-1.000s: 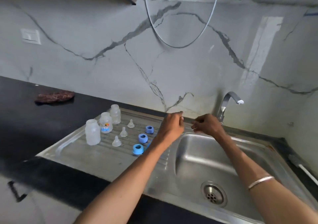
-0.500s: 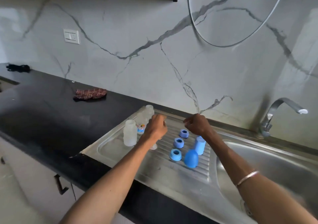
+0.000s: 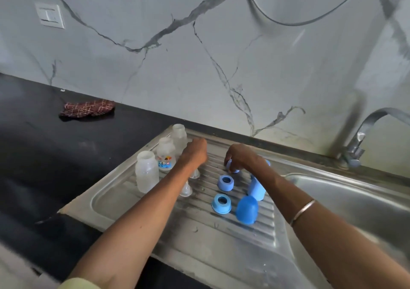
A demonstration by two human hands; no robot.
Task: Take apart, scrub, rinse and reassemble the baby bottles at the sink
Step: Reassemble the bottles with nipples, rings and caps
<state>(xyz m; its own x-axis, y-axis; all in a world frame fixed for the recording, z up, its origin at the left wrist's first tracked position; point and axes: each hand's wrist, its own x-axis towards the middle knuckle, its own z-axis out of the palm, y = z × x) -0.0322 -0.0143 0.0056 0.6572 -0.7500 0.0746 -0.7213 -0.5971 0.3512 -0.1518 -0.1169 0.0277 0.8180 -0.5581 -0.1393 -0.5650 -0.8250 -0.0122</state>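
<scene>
Three clear baby bottles (image 3: 146,173) (image 3: 166,155) (image 3: 179,136) stand open-topped at the left of the steel drainboard (image 3: 199,240). Two clear teats (image 3: 186,190) (image 3: 195,174) sit beside my left forearm. My left hand (image 3: 195,153) hangs knuckles-up by the far bottle, fingers curled downward; what lies under them is hidden. My right hand (image 3: 241,159) pinches a blue screw ring (image 3: 230,166) on the ribs. Two more blue rings (image 3: 225,182) (image 3: 221,203) and two blue caps (image 3: 246,210) (image 3: 256,187) lie nearer me. Another blue piece (image 3: 267,162) shows behind my right wrist.
The sink basin (image 3: 355,200) opens to the right, with the tap (image 3: 355,151) at its back corner. A checked cloth (image 3: 86,109) lies on the black counter (image 3: 44,155) at the left. The marble wall has a switch plate (image 3: 50,15) and a looping hose (image 3: 299,20).
My view has swung left from the basin to the drainboard. Both hands have come down from above the sink rim onto the parts; the right now pinches a blue ring.
</scene>
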